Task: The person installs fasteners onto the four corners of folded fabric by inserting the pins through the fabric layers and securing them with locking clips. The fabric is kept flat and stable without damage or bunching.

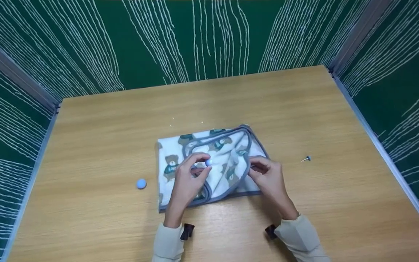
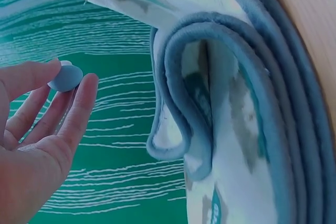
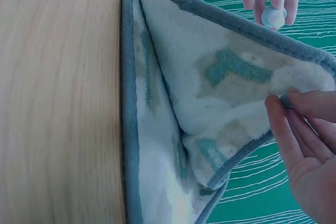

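A folded blanket (image 1: pixel 224 160) with a teddy-bear print and grey-blue binding lies on the table, its upper layers lifted in loops. Above it, my left hand (image 1: pixel 189 182) pinches a round blue cap (image 2: pixel 66 78) between thumb and fingers; a pale side of that cap (image 3: pixel 273 17) shows in the right wrist view. At the blanket's right edge is my right hand (image 1: pixel 269 174). Its thumb and forefinger pinch a small blue-green piece (image 3: pixel 286 101), mostly hidden by the fingertips. Whether these fingers also grip the cloth, I cannot tell.
Left of the blanket a second blue cap (image 1: pixel 141 183) rests on the wooden table (image 1: pixel 96 145). A pin with a dark blue-green head (image 1: pixel 306 158) lies to the right. Tiny white bits are scattered beyond the blanket. Green partitions with white lines (image 1: pixel 224 40) border the table.
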